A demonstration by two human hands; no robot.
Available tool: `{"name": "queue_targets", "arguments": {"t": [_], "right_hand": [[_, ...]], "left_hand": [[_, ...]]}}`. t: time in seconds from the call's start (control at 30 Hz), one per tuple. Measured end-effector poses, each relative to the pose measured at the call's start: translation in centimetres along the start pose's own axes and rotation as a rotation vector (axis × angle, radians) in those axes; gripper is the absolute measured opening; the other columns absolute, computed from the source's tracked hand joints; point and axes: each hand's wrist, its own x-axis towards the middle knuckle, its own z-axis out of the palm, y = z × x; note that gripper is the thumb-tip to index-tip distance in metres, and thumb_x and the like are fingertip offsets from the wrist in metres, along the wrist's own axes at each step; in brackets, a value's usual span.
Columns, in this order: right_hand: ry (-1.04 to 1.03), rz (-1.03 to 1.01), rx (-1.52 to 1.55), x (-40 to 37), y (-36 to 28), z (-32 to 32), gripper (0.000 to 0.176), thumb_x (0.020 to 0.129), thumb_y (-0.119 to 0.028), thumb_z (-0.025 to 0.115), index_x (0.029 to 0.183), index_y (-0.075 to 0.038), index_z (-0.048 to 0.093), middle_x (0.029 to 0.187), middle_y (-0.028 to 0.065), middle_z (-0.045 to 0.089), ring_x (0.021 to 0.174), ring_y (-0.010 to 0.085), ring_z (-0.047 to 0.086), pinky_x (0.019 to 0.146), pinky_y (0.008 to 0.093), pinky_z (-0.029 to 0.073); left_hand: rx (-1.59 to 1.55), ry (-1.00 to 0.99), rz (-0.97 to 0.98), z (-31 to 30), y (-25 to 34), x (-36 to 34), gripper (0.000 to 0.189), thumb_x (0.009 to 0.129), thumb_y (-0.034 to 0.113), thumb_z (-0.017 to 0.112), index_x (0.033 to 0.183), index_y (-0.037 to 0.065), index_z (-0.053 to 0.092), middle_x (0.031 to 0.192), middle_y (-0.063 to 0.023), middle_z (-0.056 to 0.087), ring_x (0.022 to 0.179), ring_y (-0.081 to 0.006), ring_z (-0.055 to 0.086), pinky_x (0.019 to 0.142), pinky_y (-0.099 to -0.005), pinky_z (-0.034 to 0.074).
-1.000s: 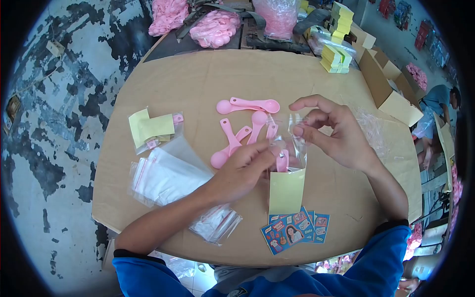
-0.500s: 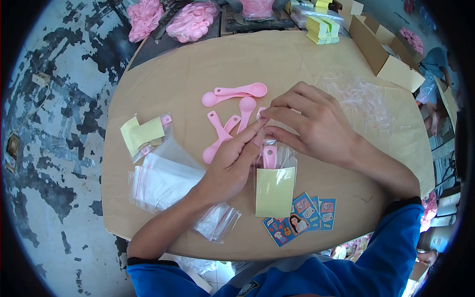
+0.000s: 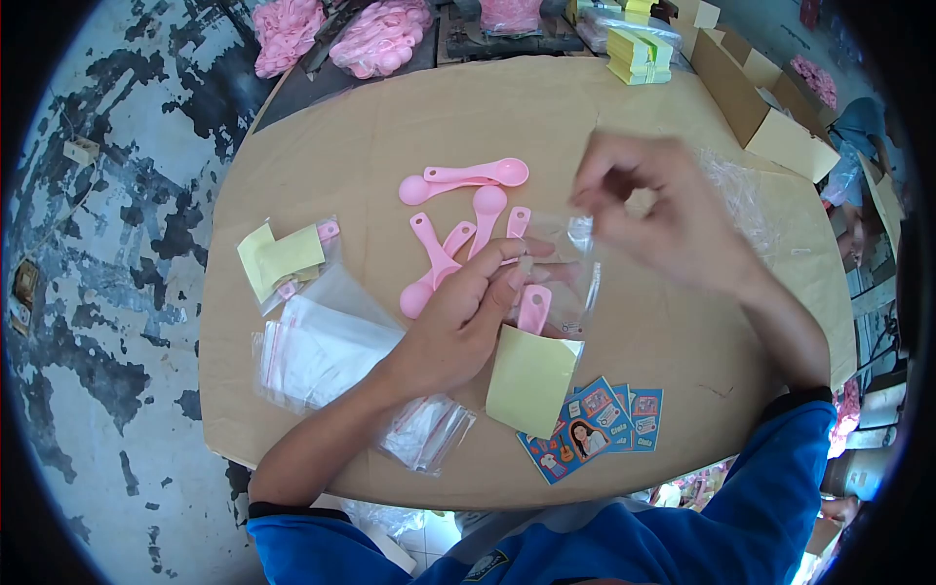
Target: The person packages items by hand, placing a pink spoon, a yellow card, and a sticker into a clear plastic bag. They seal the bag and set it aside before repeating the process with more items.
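Could crumple the clear plastic bag (image 3: 575, 310) by tugging unevenly, with left fingers (image 3: 513, 280) pinching it and right fingers (image 3: 609, 156) curled, grip unclear.

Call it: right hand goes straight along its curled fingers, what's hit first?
Likely the clear plastic bag held by the left hand; the right hand is blurred and its height unclear, so it may pass over.

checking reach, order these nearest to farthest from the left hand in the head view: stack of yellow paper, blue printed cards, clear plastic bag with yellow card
1. Clear plastic bag with yellow card: pinched in the left hand.
2. Blue printed cards: near table edge, right of the hand.
3. Stack of yellow paper: far side, right.
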Motion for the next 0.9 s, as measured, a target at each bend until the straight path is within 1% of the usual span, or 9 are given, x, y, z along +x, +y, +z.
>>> {"name": "queue_targets", "arguments": {"t": [0.1, 0.2, 0.3, 0.43, 0.47, 0.5, 0.67, 0.77, 0.9], "right_hand": [[0.005, -0.281, 0.066, -0.1, -1.5, -4.2, 0.012, 0.083, -0.01, 0.064, 0.077, -0.002, 0.057, 0.071, -0.0007, 0.055, 0.059, 0.0082, 0.054, 0.053, 0.0254, 0.042], [-0.51, -0.241, 0.582, 0.5, -0.1, -9.1, 0.006, 0.084, -0.007, 0.062, 0.082, -0.002, 0.061, 0.071, 0.0011, 0.056, 0.06, 0.0097, 0.054, 0.055, 0.0248, 0.043], [-0.59, 0.187, 0.291, 1.3, 4.9, -9.1, 0.01, 0.086, -0.012, 0.062, 0.087, -0.002, 0.063, 0.072, 0.0022, 0.058, 0.062, 0.0108, 0.056, 0.056, 0.0251, 0.044], [-0.154, 0.107, -0.137, 1.8, 4.7, -8.0, 0.016, 0.089, -0.015, 0.063, 0.096, -0.002, 0.065, 0.081, 0.0031, 0.062, 0.075, 0.0114, 0.06, 0.062, 0.0266, 0.048], [-0.059, 0.097, -0.24, 2.0, 4.4, -7.3, 0.018, 0.089, -0.016, 0.063, 0.098, -0.001, 0.065, 0.084, 0.0033, 0.063, 0.079, 0.0115, 0.061, 0.064, 0.027, 0.05], [0.032, 0.083, -0.346, 2.2, 4.1, -6.8, 0.019, 0.09, -0.017, 0.063, 0.101, -0.001, 0.065, 0.086, 0.0035, 0.064, 0.082, 0.0116, 0.062, 0.065, 0.0274, 0.051], [-0.319, 0.2, 0.135, -0.2, 2.8, 0.2, 0.017, 0.097, -0.013, 0.057, 0.109, -0.004, 0.064, 0.088, 0.0015, 0.065, 0.085, 0.0072, 0.06, 0.066, 0.0256, 0.051], [-0.245, 0.312, 0.53, -1.4, 3.6, 3.6, 0.021, 0.095, -0.021, 0.061, 0.106, -0.003, 0.066, 0.087, 0.0019, 0.067, 0.073, 0.005, 0.058, 0.061, 0.0222, 0.047], [-0.073, 0.331, 0.714, -2.6, 4.7, 5.5, 0.025, 0.093, -0.02, 0.064, 0.111, -0.003, 0.064, 0.088, 0.0028, 0.068, 0.074, 0.006, 0.062, 0.06, 0.0216, 0.049]], "left_hand": [[0.064, 0.015, 0.103, -0.9, -0.7, 0.4, 0.028, 0.105, 0.016, 0.033, 0.129, 0.003, 0.04, 0.114, -0.0088, 0.061, 0.092, -0.0155, 0.065, 0.08, -0.027, 0.053], [0.008, 0.136, -0.108, -1.4, -0.4, 0.2, 0.031, 0.104, 0.018, 0.039, 0.132, 0.005, 0.04, 0.117, -0.0108, 0.061, 0.096, -0.0144, 0.065, 0.081, -0.0279, 0.053], [-0.011, 0.232, -0.118, -0.8, 0.5, 0.5, 0.032, 0.103, 0.02, 0.044, 0.132, 0.008, 0.041, 0.11, -0.0077, 0.062, 0.097, -0.0123, 0.064, 0.08, -0.0275, 0.053], [-0.064, 0.254, -0.156, -1.6, -0.5, 0.8, 0.032, 0.102, 0.022, 0.047, 0.131, 0.007, 0.046, 0.104, -0.0042, 0.063, 0.094, -0.0124, 0.065, 0.079, -0.0281, 0.054], [-0.058, 0.242, -0.173, -1.7, -0.4, 0.8, 0.036, 0.102, 0.02, 0.043, 0.132, 0.001, 0.048, 0.112, -0.0116, 0.064, 0.1, -0.0176, 0.066, 0.085, -0.0328, 0.055], [-0.057, 0.228, -0.147, -1.8, -0.4, 0.9, 0.035, 0.102, 0.02, 0.044, 0.132, 0.001, 0.049, 0.111, -0.0109, 0.065, 0.099, -0.0173, 0.066, 0.084, -0.033, 0.055], [0.023, 0.242, -0.108, -1.8, -0.7, 0.6, 0.034, 0.102, 0.023, 0.045, 0.127, 0.001, 0.053, 0.106, -0.0085, 0.066, 0.095, -0.0164, 0.067, 0.08, -0.033, 0.057], [-0.049, 0.264, -0.098, -1.4, -0.2, 0.6, 0.034, 0.102, 0.024, 0.046, 0.126, 0.001, 0.055, 0.105, -0.0086, 0.066, 0.09, -0.0163, 0.068, 0.076, -0.031, 0.058], [0.016, 0.264, -0.137, -1.6, -0.4, 0.7, 0.034, 0.101, 0.024, 0.048, 0.123, 0.0, 0.058, 0.102, -0.0089, 0.067, 0.087, -0.0156, 0.069, 0.074, -0.0295, 0.059]]}}
